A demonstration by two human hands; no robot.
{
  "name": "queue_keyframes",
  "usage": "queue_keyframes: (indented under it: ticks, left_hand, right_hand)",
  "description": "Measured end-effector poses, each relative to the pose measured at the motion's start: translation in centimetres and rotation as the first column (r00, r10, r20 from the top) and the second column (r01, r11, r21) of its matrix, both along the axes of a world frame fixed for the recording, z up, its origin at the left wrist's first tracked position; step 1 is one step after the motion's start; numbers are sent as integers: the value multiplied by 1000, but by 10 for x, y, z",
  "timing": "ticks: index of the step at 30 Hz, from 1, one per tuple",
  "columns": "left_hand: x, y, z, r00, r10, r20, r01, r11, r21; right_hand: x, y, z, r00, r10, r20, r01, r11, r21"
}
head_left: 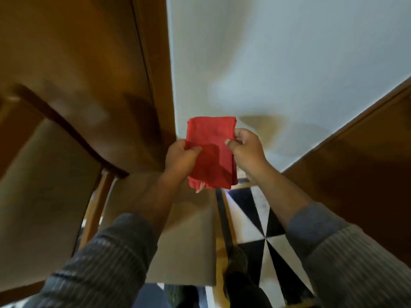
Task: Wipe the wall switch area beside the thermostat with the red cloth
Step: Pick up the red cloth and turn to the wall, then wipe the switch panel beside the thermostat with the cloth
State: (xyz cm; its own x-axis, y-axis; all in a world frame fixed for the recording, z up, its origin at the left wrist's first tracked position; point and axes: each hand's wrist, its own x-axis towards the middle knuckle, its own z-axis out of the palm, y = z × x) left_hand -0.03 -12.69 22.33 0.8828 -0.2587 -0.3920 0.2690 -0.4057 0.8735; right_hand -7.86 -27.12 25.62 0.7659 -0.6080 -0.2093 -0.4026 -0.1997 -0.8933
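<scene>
A folded red cloth (211, 150) hangs in front of me, held flat between both hands. My left hand (181, 158) pinches its left edge, with fingertips showing under the cloth's lower end. My right hand (245, 147) pinches its right edge near the top. A white wall (278, 52) fills the space behind the cloth. No wall switch and no thermostat appear in this view.
A brown wooden door and frame (89, 63) stand at the left. A chair with a beige seat (44, 185) sits low at the left. Brown wood panelling (355, 163) runs at the right. Black-and-white tiled floor (262, 230) lies below, with my feet on it.
</scene>
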Motion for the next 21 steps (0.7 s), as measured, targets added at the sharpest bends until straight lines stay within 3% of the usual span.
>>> queue_keyframes:
  ticks: [10,16,21]
  left_hand:
    - [-20,-81,170,968,-74,238,157,923,-351]
    - [-22,-141,241,907,-65,415,243,887,-392]
    - [-21,-193,281,857,0,515,222,902,-370]
  right_hand:
    - [-36,-53,168,917,-140,374,214,963,-165]
    - [-42,-112,232,844,-120,523,285,926,-246]
    - [-29,-169,262,801,-63,596,274,923,-271]
